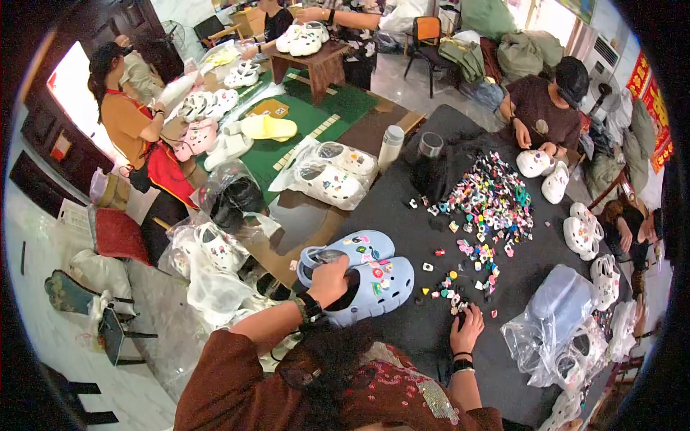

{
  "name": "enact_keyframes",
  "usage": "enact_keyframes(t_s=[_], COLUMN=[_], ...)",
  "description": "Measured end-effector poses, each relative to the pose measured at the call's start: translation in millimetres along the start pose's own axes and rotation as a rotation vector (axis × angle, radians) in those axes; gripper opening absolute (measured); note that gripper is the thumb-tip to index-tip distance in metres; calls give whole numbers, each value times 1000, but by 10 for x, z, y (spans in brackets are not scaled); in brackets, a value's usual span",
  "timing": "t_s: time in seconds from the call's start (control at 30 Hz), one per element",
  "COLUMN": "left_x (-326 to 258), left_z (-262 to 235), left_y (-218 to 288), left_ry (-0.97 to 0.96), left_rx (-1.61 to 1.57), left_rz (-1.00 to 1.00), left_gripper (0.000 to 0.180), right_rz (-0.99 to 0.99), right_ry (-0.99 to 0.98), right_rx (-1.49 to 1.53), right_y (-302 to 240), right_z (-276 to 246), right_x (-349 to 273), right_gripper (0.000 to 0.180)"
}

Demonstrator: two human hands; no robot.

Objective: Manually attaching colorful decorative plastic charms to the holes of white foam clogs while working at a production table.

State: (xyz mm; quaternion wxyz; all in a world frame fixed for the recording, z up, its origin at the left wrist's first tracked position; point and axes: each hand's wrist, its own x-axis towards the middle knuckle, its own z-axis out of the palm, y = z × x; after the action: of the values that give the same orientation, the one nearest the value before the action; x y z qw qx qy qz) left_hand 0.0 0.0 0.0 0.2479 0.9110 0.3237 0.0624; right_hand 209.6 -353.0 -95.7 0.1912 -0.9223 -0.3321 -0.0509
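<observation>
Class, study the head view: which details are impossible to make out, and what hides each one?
All in the head view:
Left hand: fingertips hidden by the hand itself and the blue shoe.
Right hand: whether it pinches anything is too small to tell.
Charm pile: pieces overlap, many too small to tell apart.
Person in black at the top: head cut off by the upper edge.

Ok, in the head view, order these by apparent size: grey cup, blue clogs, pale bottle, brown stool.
1. Blue clogs
2. Brown stool
3. Pale bottle
4. Grey cup
Nearness enlarges the clogs; true sizes uncertain.
</observation>
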Motion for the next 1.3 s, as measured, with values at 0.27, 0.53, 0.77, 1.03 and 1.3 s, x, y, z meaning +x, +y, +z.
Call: enact_keyframes(t_s=[0.27,0.53,0.77,1.03,1.3], left_x=[489,1829,3192,4541,5124], left_z=[-652,-1295,-1484,-1409,-1207], left_y=[-224,-782,-1198,-1487,-2040], left_ry=[237,393,461,465,608], left_rx=[-88,90,246,226,252], left_rz=[13,-86,-27,-20,-86], left_gripper=[21,25,16,24,29], right_rz=[40,-74,31,115,108], right_ry=[-42,39,-77,-136,-181], right_rx=[2,-66,-93,-90,-120], right_y=[55,-197,-296,-251,-139], right_z=[3,-335,-325,-239,-173], right_x=[8,134,237,266,263], right_gripper=[38,33,35,37,39])
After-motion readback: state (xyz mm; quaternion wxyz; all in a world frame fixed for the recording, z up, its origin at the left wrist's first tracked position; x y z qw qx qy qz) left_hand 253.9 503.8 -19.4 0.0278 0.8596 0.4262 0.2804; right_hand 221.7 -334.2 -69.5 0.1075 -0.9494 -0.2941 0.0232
